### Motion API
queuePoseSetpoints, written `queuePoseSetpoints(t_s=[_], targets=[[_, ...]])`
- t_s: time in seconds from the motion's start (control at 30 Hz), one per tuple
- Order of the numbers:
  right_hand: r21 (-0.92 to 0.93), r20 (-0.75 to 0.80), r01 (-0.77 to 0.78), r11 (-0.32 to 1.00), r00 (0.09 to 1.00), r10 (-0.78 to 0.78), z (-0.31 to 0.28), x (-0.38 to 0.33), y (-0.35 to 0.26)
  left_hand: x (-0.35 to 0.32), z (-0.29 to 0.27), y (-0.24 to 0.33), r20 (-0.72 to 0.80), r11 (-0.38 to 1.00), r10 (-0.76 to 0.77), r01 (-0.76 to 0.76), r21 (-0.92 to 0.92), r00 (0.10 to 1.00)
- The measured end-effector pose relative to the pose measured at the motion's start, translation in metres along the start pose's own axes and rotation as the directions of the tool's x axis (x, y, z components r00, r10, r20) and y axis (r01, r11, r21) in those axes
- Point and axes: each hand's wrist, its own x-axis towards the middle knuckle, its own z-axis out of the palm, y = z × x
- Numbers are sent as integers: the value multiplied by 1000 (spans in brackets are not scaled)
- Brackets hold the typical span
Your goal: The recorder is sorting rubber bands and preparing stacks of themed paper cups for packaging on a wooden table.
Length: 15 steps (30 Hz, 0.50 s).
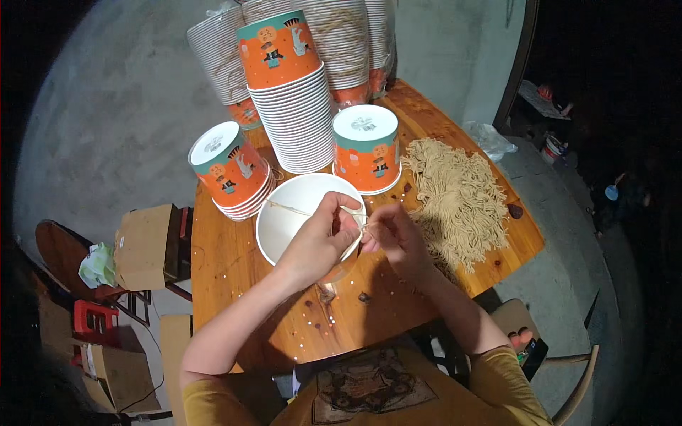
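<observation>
An open white paper cup (288, 220) with an orange outside sits upright on the wooden table (234, 284). My left hand (323, 238) reaches over its near rim and pinches a thin tan string (288, 208) that stretches across the cup's mouth. My right hand (391, 238) is beside the cup's right rim, fingers pinched on the same string's end, touching the left hand's fingertips. A heap of tan string bundles (458, 199) lies on the table to the right.
Stacks of upside-down orange and teal paper cups (284, 85) stand behind, with shorter stacks at left (231, 170) and centre (366, 149). A cardboard box (142, 245) rests on a chair to the left. A wooden chair (575, 376) is at lower right.
</observation>
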Motion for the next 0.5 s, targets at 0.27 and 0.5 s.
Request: queuePoseSetpoints(t_s=[0.27, 0.5], targets=[[-64, 21, -10, 998, 1000, 11, -3, -4, 5, 0, -1, -1, -82, 997, 62, -58, 54, 995], [-140, 17, -27, 990, 999, 30, -1, -4, -4, 3, -1, -5, -123, 998, 61, -58, 24, 991]])
